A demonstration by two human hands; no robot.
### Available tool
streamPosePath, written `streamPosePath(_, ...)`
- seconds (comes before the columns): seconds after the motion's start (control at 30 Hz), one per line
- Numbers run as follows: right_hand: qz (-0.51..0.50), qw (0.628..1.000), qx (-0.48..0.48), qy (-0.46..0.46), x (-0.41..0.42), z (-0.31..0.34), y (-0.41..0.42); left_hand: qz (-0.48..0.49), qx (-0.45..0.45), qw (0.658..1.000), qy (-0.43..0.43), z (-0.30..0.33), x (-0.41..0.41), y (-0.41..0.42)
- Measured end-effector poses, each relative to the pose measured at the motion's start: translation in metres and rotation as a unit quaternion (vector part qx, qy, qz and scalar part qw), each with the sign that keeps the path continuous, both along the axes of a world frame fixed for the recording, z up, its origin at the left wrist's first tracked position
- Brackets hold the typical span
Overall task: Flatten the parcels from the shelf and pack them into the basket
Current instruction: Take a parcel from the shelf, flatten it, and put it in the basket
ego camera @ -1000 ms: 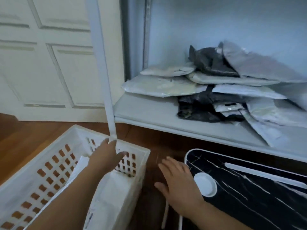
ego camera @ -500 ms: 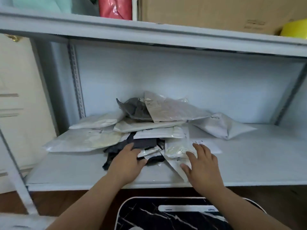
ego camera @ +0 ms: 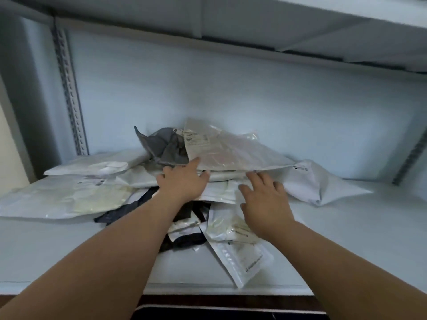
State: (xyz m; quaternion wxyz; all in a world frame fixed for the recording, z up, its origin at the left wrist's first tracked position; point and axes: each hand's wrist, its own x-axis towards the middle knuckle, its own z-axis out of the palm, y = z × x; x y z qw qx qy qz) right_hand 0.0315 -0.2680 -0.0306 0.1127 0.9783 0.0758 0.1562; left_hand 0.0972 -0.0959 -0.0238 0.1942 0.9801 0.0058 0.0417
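The left hand (ego camera: 182, 183) rests with straight fingers on the heap, forefinger touching the near edge of the clear top parcel (ego camera: 228, 153); nothing is gripped. That parcel lies just beyond the fingertips, its long axis running left to right. The right hand (ego camera: 265, 202), fingers spread, hovers nearer the person, beside it. The parcels sit on the shelf (ego camera: 69, 255).

Head cam only: looks fwd, slightly down, close into shelf (ego camera: 346, 239).
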Motion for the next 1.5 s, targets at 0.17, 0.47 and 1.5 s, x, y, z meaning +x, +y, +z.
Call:
streamPosePath(0.17,0.014,1.000,0.009,-0.013,-0.004,-0.030,-0.017,0.020,-0.038,0.998,0.039,-0.008,0.024,-0.020)
streamPosePath(0.47,-0.070,0.974,0.211,-0.051,-0.057,-0.050,-0.061,0.127,-0.597,0.776,-0.159,0.009,-0.038,-0.011)
streamPosePath(1.5,-0.071,0.855,0.511,-0.061,-0.293,-0.025,-0.035,0.060,-0.549,0.832,0.061,0.017,-0.316,0.064)
